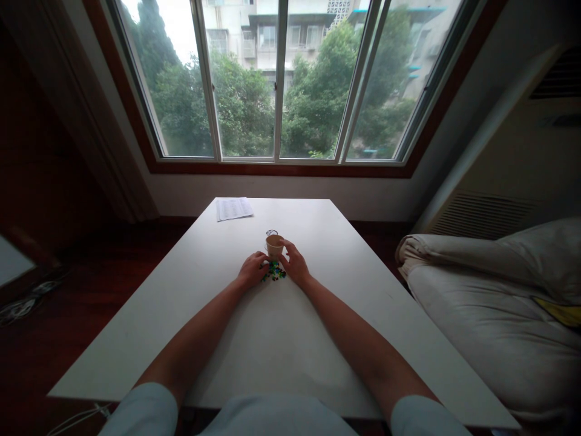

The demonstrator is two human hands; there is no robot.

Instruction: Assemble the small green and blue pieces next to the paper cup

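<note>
A light brown paper cup point(275, 246) stands around the middle of the white table, its mouth facing up. My right hand point(296, 264) is closed on the cup's right side, with fingers near the rim and thumb lower down. Just in front of the cup lies a small pile of green, blue and dark beads point(274, 272), too small to make out singly. At the left edge of that pile rests my left hand point(253, 269), fingers stretched toward the beads and the cup's base. Its fingertips are small in view, and I see nothing held in them.
Behind the cup shows a small thin-outlined ring-like object point(271, 232). Printed papers point(234, 209) lie at the far left of the white table point(345, 303). A window is beyond, and a cushioned seat point(490, 315) stands to the right.
</note>
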